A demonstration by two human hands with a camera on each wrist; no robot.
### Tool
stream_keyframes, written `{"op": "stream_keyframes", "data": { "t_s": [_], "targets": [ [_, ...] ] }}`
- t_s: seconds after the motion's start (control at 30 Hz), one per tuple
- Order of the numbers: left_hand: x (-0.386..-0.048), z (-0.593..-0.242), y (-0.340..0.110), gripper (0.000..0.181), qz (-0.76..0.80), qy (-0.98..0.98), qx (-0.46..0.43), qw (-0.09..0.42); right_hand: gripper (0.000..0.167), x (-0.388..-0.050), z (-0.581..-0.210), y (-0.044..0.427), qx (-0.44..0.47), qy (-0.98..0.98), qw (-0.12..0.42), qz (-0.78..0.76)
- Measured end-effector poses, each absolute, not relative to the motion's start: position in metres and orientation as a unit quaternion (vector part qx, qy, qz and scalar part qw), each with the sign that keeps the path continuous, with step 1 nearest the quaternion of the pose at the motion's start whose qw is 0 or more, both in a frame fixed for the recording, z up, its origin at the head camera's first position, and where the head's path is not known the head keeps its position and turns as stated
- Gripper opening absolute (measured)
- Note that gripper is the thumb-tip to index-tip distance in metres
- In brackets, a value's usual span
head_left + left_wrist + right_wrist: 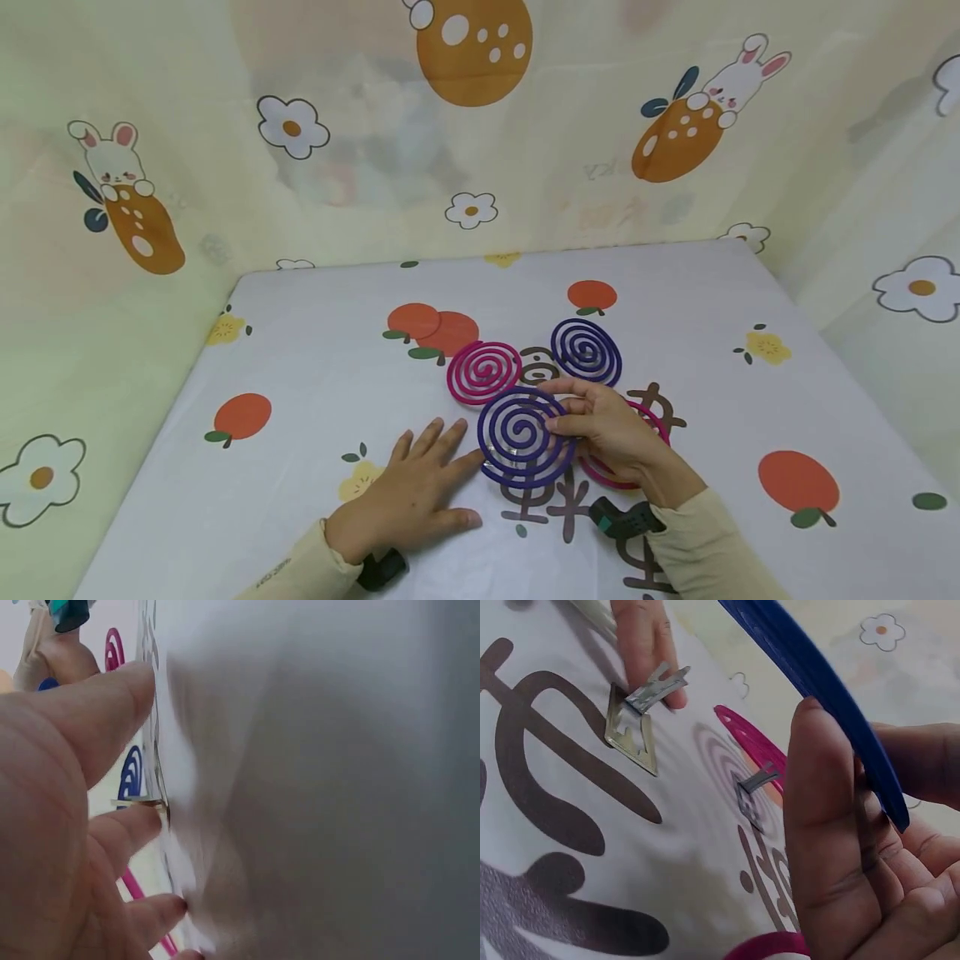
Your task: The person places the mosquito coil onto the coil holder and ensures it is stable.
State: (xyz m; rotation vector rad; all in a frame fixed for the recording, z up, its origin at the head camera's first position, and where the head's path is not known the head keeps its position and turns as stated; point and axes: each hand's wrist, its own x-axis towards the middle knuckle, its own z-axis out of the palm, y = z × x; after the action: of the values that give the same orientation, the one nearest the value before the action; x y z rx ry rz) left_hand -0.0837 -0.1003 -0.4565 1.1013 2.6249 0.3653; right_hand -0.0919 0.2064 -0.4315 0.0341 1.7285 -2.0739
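Observation:
My right hand (615, 437) pinches a blue mosquito coil (523, 429) between thumb and fingers at its right edge. In the right wrist view the coil appears edge-on, raised off the table, with a metal coil stand (634, 735) apart from it. My left hand (416, 500) lies palm down with fingers spread. Its index fingertip touches the stand's flat base. Behind the held coil, a pink mosquito coil (483, 372) sits raised on its own metal stand (751, 789). Another pink coil (611, 482) is partly hidden by my right hand.
A second blue coil (588, 352) sits farther back on the right. The white tablecloth (315, 358) is printed with fruit, flowers and dark brown shapes. A patterned cloth wall (375, 217) rises behind the table.

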Motion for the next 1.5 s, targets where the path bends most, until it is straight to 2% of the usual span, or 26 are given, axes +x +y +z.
{"op": "stream_keyframes", "data": {
  "t_s": [0.37, 1.03, 1.3, 1.5],
  "targets": [
    [-0.082, -0.460, -0.100, 0.081, 0.113, 0.903, 0.390, 0.140, 0.053, -0.096, -0.437, 0.197, 0.026, 0.645, 0.235, -0.727],
    [-0.081, -0.457, -0.097, 0.088, 0.072, 0.909, 0.377, 0.162, 0.054, -0.100, -0.440, 0.181, -0.012, 0.674, 0.257, -0.692],
    [-0.081, -0.457, -0.097, 0.088, 0.065, 0.910, 0.376, 0.164, 0.051, -0.101, -0.441, 0.174, 0.011, 0.688, 0.251, -0.680],
    [-0.080, -0.457, -0.098, 0.088, 0.060, 0.910, 0.376, 0.161, 0.049, -0.102, -0.449, 0.167, -0.013, 0.692, 0.238, -0.682]
  ]
}}
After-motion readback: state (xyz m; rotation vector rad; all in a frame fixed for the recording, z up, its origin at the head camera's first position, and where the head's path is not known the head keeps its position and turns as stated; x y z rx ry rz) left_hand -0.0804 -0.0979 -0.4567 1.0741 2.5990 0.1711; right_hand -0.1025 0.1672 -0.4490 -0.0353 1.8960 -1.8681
